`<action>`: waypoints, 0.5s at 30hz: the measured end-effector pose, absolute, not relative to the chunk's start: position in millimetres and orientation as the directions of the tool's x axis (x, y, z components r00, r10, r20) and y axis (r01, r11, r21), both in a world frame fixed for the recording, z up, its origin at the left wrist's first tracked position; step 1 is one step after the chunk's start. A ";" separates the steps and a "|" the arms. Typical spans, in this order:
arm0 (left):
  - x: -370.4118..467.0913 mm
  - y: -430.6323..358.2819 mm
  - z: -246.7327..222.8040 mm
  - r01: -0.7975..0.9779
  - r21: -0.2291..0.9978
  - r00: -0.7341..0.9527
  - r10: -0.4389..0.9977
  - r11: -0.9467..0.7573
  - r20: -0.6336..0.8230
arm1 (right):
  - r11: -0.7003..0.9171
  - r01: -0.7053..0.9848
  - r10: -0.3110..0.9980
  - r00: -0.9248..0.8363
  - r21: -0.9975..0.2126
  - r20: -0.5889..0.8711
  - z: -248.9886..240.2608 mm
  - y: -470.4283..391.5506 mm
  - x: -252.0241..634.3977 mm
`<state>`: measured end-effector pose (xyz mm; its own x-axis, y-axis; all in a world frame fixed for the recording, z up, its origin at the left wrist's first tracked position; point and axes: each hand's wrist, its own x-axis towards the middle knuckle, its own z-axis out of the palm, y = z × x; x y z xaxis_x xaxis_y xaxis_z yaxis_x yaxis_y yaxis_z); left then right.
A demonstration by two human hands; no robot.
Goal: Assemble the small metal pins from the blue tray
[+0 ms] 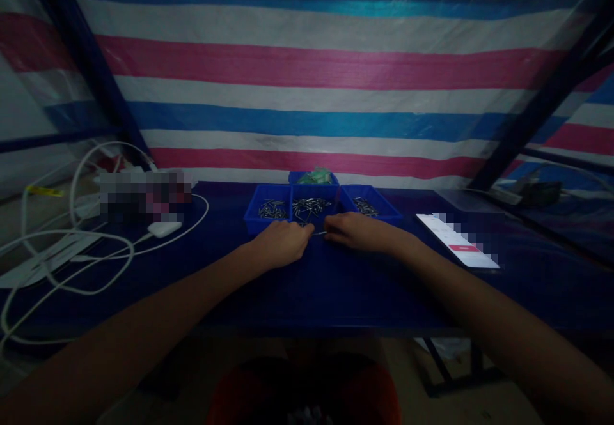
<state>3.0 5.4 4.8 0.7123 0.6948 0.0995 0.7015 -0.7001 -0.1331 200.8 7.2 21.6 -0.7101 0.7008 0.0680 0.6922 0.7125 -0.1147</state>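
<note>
My left hand (pixel 284 244) is closed in front of the blue bins, thumb and fingers pinched together. Facing it, my right hand (pixel 355 231) is also closed, with its fingers curled downward. A thin, light metal piece (pixel 319 233) spans the small gap between the two hands; its ends are hidden in the fingers. Just beyond them, the left blue bin (pixel 254 211), the middle blue bin (pixel 314 192) and the right blue bin (pixel 384 204) hold many small, slender metal parts, which look like screws or pins.
Behind the middle bin, another blue bin (pixel 297 177) contains a greenish plastic bag (pixel 320 174). A lit phone (pixel 453 239) lies on the blue table (pixel 336 291) at right. White cables (pixel 96 291) and a white adapter (pixel 164 228) occupy the left side. Striped sheeting (pixel 316 67) hangs behind.
</note>
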 end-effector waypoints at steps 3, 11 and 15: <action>2.6 5.1 5.1 0.704 -0.141 0.709 0.700 -0.696 0.090 | 0.705 0.702 0.709 -0.700 -0.099 0.085 19.9 7.8 199.2; 3.0 7.3 4.0 0.702 -0.148 0.711 0.697 -0.696 0.094 | 0.700 0.714 0.712 -0.696 -0.020 0.091 20.8 5.1 196.4; 2.9 7.2 4.9 0.703 -0.145 0.711 0.696 -0.696 0.101 | 0.691 0.723 0.722 -0.687 -0.020 0.082 20.3 4.8 196.4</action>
